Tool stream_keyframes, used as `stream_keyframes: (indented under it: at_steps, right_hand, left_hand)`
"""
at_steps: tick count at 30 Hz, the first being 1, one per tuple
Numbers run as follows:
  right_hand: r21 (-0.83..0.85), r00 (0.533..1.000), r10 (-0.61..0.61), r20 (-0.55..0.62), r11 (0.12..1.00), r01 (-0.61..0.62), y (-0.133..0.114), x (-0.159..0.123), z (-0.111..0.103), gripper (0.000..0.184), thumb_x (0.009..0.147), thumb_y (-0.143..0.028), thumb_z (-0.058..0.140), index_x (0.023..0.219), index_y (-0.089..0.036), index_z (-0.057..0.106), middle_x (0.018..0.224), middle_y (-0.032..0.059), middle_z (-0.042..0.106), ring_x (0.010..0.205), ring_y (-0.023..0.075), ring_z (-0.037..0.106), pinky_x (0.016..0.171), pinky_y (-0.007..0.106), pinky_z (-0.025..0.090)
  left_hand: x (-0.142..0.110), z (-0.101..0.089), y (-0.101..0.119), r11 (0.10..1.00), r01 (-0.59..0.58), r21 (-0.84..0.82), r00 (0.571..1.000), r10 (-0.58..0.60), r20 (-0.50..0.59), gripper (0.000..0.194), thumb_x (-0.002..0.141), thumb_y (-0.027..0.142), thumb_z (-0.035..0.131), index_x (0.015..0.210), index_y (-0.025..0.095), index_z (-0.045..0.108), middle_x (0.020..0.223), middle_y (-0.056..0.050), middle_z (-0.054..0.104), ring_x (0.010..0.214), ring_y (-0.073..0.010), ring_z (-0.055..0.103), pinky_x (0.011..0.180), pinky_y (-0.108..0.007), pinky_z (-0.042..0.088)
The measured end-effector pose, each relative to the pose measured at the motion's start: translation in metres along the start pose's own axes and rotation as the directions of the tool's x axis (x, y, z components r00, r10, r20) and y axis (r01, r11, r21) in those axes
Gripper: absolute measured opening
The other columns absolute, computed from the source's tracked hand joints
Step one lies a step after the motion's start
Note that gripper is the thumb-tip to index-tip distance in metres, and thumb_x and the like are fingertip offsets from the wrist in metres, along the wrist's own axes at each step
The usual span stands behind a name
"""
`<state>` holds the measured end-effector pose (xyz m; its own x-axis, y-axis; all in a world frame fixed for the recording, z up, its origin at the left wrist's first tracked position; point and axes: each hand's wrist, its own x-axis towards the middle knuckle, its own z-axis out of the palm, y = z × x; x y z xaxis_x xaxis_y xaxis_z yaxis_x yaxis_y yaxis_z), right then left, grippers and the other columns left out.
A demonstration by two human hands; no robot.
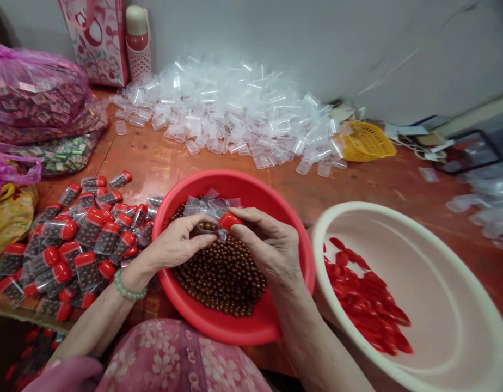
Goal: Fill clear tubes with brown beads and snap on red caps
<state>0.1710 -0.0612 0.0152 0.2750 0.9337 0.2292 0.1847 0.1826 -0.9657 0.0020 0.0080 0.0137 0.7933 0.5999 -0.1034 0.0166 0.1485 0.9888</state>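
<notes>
My left hand (184,239) is closed around a small clear plastic case (208,226) with brown beads inside, held over the red basin (231,332). Between the thumb and fingers of my right hand (271,245) is a glossy red cap (230,220), right at the open end of that case; whether it is seated cannot be made out. Below both hands, a heap of brown beads (222,277) lies in the basin. Several empty clear cases (206,204) rest on the beads at the basin's far side.
Capped cases of beads (88,234) are piled on the left. A cream basin (435,305) with red caps (366,299) stands at right. Behind are a mound of clear cases (235,109), a yellow basket (368,144), a thermos (137,49) and pink bags (35,87).
</notes>
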Motion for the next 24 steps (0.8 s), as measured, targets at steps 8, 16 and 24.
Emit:
stream_keyframes:
  at_steps: [8,16,24]
  right_hand:
    - [-0.079,0.997,-0.058,0.044,0.995,0.061,0.0,-0.001,0.0,0.027,0.085,-0.02,0.066,0.108,-0.033,0.072,0.1,0.0003,0.073,0.093,0.0163,0.067,0.086,0.033,0.054]
    - [-0.113,0.999,-0.04,0.005,0.993,0.04,0.004,0.0,0.001,0.026,0.084,-0.02,0.068,0.107,-0.03,0.072,0.1,0.0013,0.072,0.093,0.0165,0.067,0.086,0.033,0.054]
    - [-0.108,1.0,0.005,-0.027,0.994,-0.008,0.0,0.004,0.0,0.023,0.083,-0.022,0.069,0.104,-0.031,0.073,0.098,0.0003,0.073,0.091,0.0153,0.067,0.085,0.031,0.053]
  left_hand:
    - [0.0,0.0,-0.007,0.996,0.05,-0.08,0.999,-0.052,-0.014,0.014,0.082,0.014,0.059,0.096,0.014,0.061,0.091,-0.002,0.064,0.085,-0.0128,0.058,0.087,-0.03,0.044]
    - [0.0,-0.005,-0.007,0.912,0.109,-0.395,0.993,-0.115,0.009,0.03,0.072,0.007,0.066,0.1,0.016,0.06,0.089,-0.002,0.068,0.085,-0.0133,0.063,0.088,-0.032,0.046]
    - [0.001,-0.011,-0.014,0.793,0.148,-0.591,0.988,-0.088,0.129,0.039,0.068,0.002,0.064,0.105,0.014,0.063,0.095,-0.007,0.072,0.092,-0.017,0.067,0.086,-0.032,0.051]
